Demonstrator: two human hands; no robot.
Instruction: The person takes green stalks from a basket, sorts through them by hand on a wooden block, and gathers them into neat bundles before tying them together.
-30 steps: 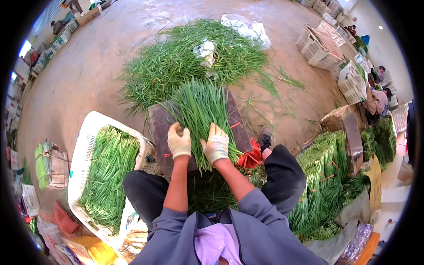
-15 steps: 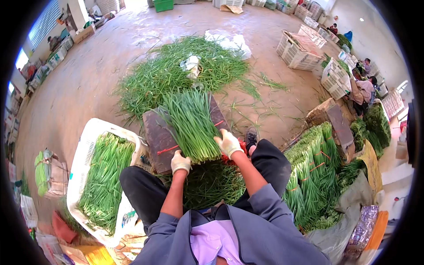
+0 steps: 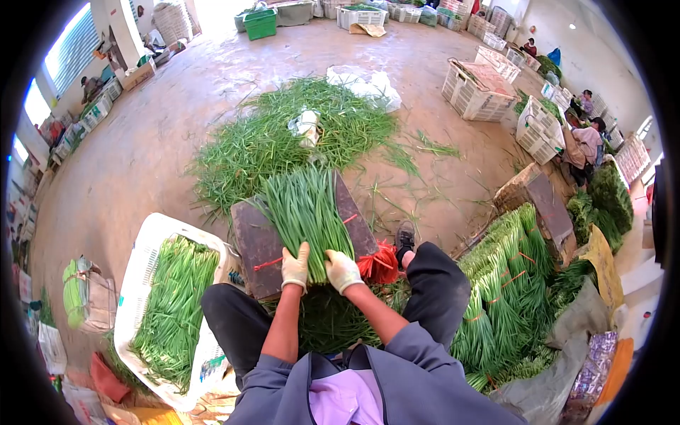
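A thick bunch of garlic chives (image 3: 306, 209) lies across a dark board (image 3: 256, 237) in front of me, its leaf tips pointing away. Both hands wear pale gloves. My left hand (image 3: 295, 266) is closed around the left side of the bunch near its cut ends. From the right side, my right hand (image 3: 343, 270) grips the same end, and the stalks are squeezed between the two hands. A red tie (image 3: 268, 263) sticks out on the board left of the bunch, and a red end shows at its right. A clump of red ties (image 3: 380, 263) hangs at the board's right edge.
Left of my knee stands a white crate (image 3: 134, 283) full of chives. Tied bunches (image 3: 504, 290) are stacked at my right. Beyond the board lies a loose green heap (image 3: 234, 152) with a white plastic bag (image 3: 368, 85). Other people sit among crates at far right.
Both hands have come closer together at the cut ends, the right one moving left and down off the red tie's side. The bunch's lower end looks narrower. My view has tilted up slightly.
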